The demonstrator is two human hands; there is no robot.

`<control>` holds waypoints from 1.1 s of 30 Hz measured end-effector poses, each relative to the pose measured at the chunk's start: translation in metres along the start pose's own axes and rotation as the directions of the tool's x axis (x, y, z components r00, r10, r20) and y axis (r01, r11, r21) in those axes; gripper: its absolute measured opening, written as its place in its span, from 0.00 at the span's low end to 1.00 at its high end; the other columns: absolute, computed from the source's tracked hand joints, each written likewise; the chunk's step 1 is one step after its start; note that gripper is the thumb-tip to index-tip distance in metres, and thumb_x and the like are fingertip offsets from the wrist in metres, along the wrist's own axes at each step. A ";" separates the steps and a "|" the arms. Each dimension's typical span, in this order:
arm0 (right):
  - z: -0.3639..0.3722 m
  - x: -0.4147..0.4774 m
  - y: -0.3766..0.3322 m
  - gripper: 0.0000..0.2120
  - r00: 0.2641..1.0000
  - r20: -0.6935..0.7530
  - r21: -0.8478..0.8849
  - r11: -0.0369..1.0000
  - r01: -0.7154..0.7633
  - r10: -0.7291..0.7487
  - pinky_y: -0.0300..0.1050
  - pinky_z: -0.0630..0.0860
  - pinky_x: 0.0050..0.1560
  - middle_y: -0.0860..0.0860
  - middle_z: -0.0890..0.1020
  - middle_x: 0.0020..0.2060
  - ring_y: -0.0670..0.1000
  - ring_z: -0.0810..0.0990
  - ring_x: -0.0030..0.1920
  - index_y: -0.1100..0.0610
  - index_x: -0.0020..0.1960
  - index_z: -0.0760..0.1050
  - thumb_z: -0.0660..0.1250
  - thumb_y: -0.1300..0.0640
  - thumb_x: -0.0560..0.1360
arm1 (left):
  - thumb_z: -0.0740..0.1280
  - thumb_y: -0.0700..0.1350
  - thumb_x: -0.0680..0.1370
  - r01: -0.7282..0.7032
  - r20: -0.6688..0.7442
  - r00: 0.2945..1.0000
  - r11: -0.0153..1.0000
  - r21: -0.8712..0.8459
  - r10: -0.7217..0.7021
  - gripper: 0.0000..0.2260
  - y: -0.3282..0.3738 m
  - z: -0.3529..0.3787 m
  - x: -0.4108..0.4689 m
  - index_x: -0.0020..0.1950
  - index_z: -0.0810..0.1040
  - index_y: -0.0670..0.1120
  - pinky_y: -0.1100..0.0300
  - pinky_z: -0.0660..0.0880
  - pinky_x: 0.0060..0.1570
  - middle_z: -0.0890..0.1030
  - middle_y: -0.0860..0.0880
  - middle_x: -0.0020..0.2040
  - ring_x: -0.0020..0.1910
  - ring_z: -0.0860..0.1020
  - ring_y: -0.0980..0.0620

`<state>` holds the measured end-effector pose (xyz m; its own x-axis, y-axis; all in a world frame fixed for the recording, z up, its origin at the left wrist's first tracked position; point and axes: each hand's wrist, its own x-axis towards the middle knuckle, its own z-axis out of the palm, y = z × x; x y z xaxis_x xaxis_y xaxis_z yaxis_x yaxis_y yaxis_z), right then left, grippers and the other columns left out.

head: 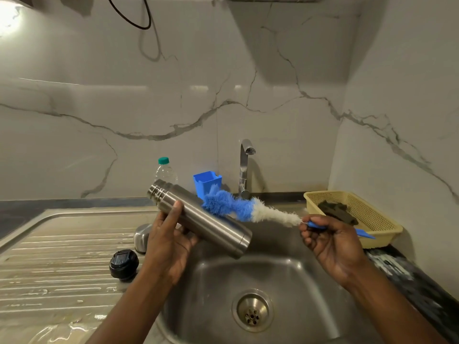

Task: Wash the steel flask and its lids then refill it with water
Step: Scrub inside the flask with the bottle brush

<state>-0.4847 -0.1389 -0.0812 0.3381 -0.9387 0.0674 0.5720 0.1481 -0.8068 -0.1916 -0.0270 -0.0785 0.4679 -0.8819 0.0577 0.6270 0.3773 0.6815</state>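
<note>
Steel flask point(198, 217), smooth cylinder, gripped in the left hand point(169, 242) — fluffy blue-white brush point(248, 209) pinched in the right hand point(332, 244).

Grips tilted cylindrical brushed-steel flask point(198, 217) mid-barrel with left hand point(171, 242): thumb pressed across near side, pointing up; fingers wrapped round far side, mostly hidden. Bare left forearm point(129, 311) entering from bottom edge, angled up and right. Holds blue-and-white fluffy bottle brush point(248, 209) by its thin blue handle with right hand point(332, 244): fingers curled over handle, fingertips toward left hand, handle end poking out past hand. Bare right forearm point(392, 311) entering from lower right, angled up and left. Hands roughly level, apart, not touching.
</note>
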 end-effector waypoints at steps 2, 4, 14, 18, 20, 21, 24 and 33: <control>0.002 0.001 0.007 0.09 0.999 0.020 -0.012 0.999 -0.034 0.035 0.41 0.81 0.31 0.60 0.83 0.35 0.52 0.82 0.32 0.66 0.43 0.83 0.65 0.64 0.74 | 0.70 0.45 0.77 0.008 -0.024 1.000 1.000 0.012 -0.007 0.24 -0.002 0.001 -0.002 0.73 0.73 0.45 0.43 0.85 0.51 0.80 0.40 0.63 0.66 0.80 0.39; 0.005 0.002 0.009 0.10 0.998 0.043 -0.035 0.998 -0.043 0.044 0.41 0.82 0.32 0.61 0.83 0.36 0.53 0.83 0.32 0.66 0.44 0.84 0.64 0.63 0.74 | 0.71 0.45 0.76 0.013 -0.041 0.999 1.000 0.027 -0.012 0.26 -0.005 0.002 -0.003 0.74 0.72 0.45 0.43 0.85 0.51 0.79 0.39 0.66 0.66 0.80 0.39; 0.000 0.003 0.006 0.11 1.000 0.019 -0.055 0.998 -0.019 0.020 0.41 0.80 0.30 0.60 0.82 0.32 0.53 0.81 0.30 0.66 0.39 0.83 0.63 0.64 0.71 | 0.67 0.45 0.83 -0.073 -0.084 0.994 0.997 -0.012 0.072 0.16 0.006 -0.005 0.006 0.71 0.74 0.48 0.37 0.79 0.62 0.82 0.44 0.60 0.68 0.79 0.40; -0.006 0.003 -0.006 0.17 0.999 -0.001 -0.089 0.995 0.054 -0.055 0.39 0.78 0.28 0.59 0.81 0.30 0.52 0.79 0.29 0.63 0.34 0.85 0.60 0.66 0.74 | 0.68 0.45 0.82 -0.115 -0.112 0.987 0.993 -0.005 0.114 0.15 0.008 -0.005 0.006 0.69 0.76 0.49 0.34 0.76 0.66 0.82 0.42 0.65 0.68 0.79 0.39; -0.015 0.004 -0.015 0.22 0.993 -0.047 -0.080 0.991 0.107 -0.110 0.38 0.75 0.25 0.57 0.80 0.28 0.51 0.77 0.27 0.62 0.31 0.84 0.57 0.67 0.77 | 0.69 0.47 0.81 -0.151 -0.116 0.982 0.988 -0.030 0.146 0.19 0.014 -0.007 0.008 0.72 0.75 0.49 0.31 0.74 0.67 0.79 0.40 0.71 0.69 0.79 0.38; -0.017 0.004 -0.016 0.23 0.991 -0.058 -0.078 0.990 0.118 -0.123 0.38 0.74 0.25 0.57 0.80 0.27 0.51 0.77 0.27 0.62 0.31 0.84 0.56 0.67 0.77 | 0.70 0.47 0.80 -0.160 -0.122 0.980 0.986 -0.040 0.154 0.22 0.015 -0.008 0.008 0.74 0.75 0.49 0.30 0.74 0.67 0.78 0.40 0.72 0.69 0.79 0.38; -0.013 0.006 -0.006 0.22 0.996 -0.027 -0.092 0.992 0.085 -0.088 0.39 0.75 0.25 0.58 0.80 0.28 0.51 0.78 0.27 0.63 0.32 0.84 0.56 0.68 0.78 | 0.69 0.47 0.81 -0.136 -0.126 0.984 0.990 -0.042 0.130 0.19 0.012 -0.007 0.004 0.71 0.76 0.50 0.33 0.78 0.64 0.81 0.42 0.68 0.68 0.80 0.39; -0.019 0.006 -0.018 0.14 0.985 -0.130 -0.031 0.993 0.111 -0.114 0.37 0.71 0.23 0.56 0.79 0.26 0.50 0.76 0.25 0.61 0.28 0.82 0.61 0.64 0.67 | 0.71 0.50 0.79 -0.172 -0.162 0.975 0.979 -0.105 0.154 0.27 0.015 -0.010 0.005 0.78 0.71 0.47 0.33 0.79 0.62 0.80 0.41 0.71 0.65 0.83 0.42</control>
<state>-0.5066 -0.1529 -0.0775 0.1703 -0.9820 0.0820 0.5826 0.0333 -0.8121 -0.1739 -0.0232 -0.0750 0.6534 -0.7558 0.0431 0.5992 0.5511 0.5807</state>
